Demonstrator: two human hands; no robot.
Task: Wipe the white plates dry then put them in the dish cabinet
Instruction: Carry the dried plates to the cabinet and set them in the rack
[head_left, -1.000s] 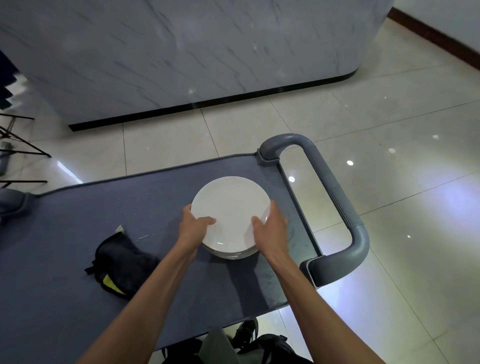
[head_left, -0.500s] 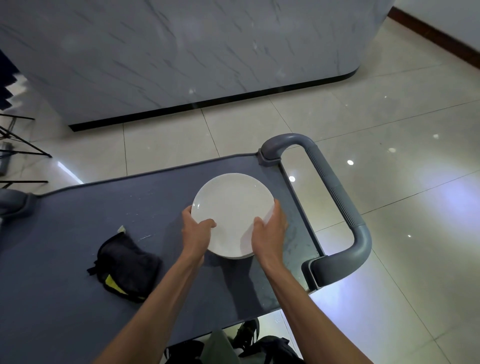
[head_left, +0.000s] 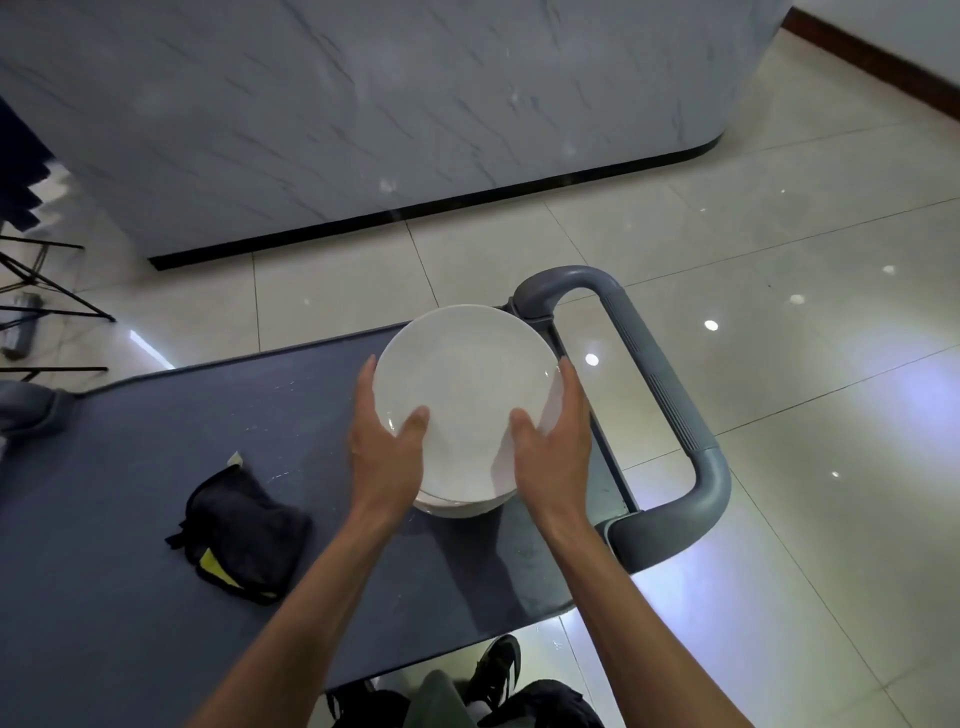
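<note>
White plates (head_left: 467, 400), stacked, held w/ both hands above the right end of the grey cart top (head_left: 130, 519), close to the cart handle (head_left: 670, 395). Only the top plate shows fully; lower ones are just rims peeking out at the near edge, so count can't be told. Whether the stack's base touches the cart is hidden. Left hand (head_left: 387, 452) grips the left rim, thumb on the plate face, fingers mostly tucked under & out of sight. Right hand (head_left: 553, 447) grips the right rim the same way. Both forearms reach fwd, cut off at the frame bottom. Black cloth (head_left: 241, 535) w/ a yellow patch lies crumpled on the cart, left of the plates, apart from them.
</note>
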